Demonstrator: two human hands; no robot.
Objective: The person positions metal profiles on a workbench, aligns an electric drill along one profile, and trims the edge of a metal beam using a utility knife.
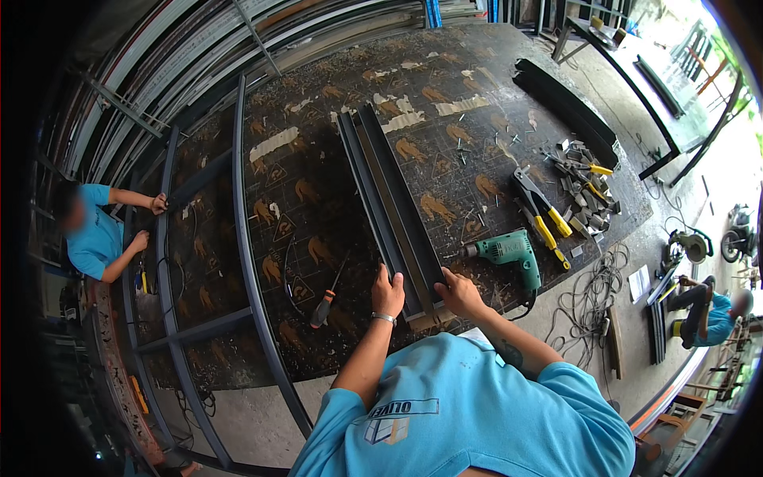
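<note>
Two long dark metal profiles lie side by side on the worktable, running away from me with a narrow brownish gap between them. At the near end, my left hand (388,294) is closed around the outer edge of the left profile (372,208). Opposite it, my right hand (462,296) grips the outer edge of the right profile (407,208). To the left of my left hand rests a screwdriver (323,310) with an orange and dark handle. A green corded power drill (509,250) lies right of my right hand.
On the table's right side are yellow-handled plier-like tools (545,218), a pile of small metal brackets (590,199) and a curved-looking dark profile (568,107). A dark metal frame (245,199) covers the left, where a co-worker (99,230) works. Cable coils (592,294) lie on the floor.
</note>
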